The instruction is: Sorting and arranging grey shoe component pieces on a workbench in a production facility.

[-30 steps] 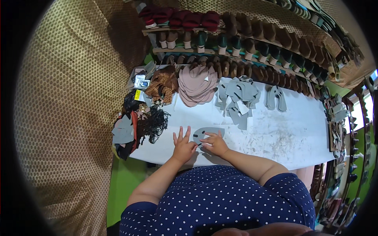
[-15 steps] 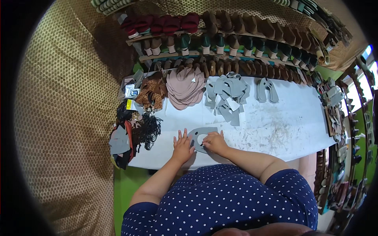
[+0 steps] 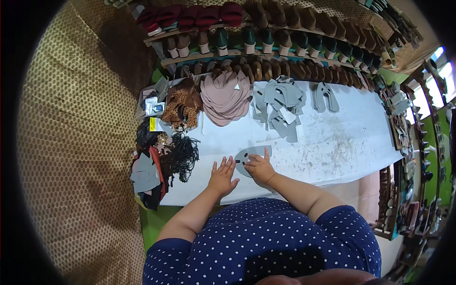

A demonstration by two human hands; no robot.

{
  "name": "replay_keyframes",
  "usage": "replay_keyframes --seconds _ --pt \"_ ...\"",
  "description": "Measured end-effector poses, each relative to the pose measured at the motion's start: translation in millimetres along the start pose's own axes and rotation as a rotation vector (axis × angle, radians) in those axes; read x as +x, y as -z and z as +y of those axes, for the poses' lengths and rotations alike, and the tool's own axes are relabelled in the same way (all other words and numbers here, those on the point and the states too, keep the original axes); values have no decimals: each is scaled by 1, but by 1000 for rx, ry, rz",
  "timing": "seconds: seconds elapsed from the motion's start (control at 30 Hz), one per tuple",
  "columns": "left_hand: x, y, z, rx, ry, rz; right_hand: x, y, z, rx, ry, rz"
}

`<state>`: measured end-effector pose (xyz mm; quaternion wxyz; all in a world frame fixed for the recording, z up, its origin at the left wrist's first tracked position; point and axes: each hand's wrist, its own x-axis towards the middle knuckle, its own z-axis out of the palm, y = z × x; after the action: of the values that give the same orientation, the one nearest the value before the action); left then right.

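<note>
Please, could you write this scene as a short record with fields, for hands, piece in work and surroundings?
Left hand: open, at the left of the grey piece; contact unclear
Right hand: over the grey piece, partly covering it; grip unclear
Grey piece: curved, with small dark patches, on the white table
Farther back: pink stack, grey pile
Table's left end: tangled black cords
Behind table: shelves of shoes

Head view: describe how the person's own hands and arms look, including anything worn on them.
The left hand and right hand are gloveless, with no ring or bracelet that can be made out. The forearms are bare below short navy-blue sleeves with white polka dots.
</note>
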<state>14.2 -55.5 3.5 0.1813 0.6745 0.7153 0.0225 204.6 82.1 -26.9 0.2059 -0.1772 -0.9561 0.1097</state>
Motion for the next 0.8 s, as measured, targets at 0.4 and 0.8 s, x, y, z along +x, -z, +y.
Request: replay_keyframes --seconds 0.4,0.8 --pt "0 -2 -6 -53 -23 27 -3 1 -1 18 -6 -100" --pt "0 -6 -7 -59 -35 57 -4 5 -2 4 -2 -162"
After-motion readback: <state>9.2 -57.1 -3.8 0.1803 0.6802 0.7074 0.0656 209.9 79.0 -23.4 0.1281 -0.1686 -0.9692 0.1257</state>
